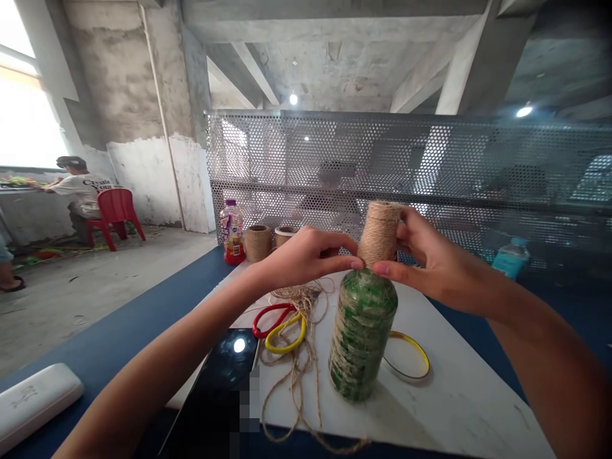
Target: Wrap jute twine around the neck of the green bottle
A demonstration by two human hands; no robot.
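Observation:
A green glass bottle [366,319] stands upright on a white marble-look board [454,414]. Jute twine [378,236] covers its neck in tight coils, and brownish residue marks the body. My left hand [315,255] pinches at the base of the wound neck from the left. From the right, my right hand [430,255] curls around the neck, its thumb pressed at the lower edge of the coils; some of its fingers are hidden behind the neck. Loose twine [299,382] trails left of the bottle, over scissors [285,331] with one red and one yellow handle loop.
A yellow-rimmed tape roll [415,357] lies right of the bottle. Twine spools [258,243] and a drink bottle [232,233] stand behind. A dark tablet-like slab [215,382] and white case [38,405] lie left. A perforated metal screen [382,159] closes the back; a person [86,191] sits far left.

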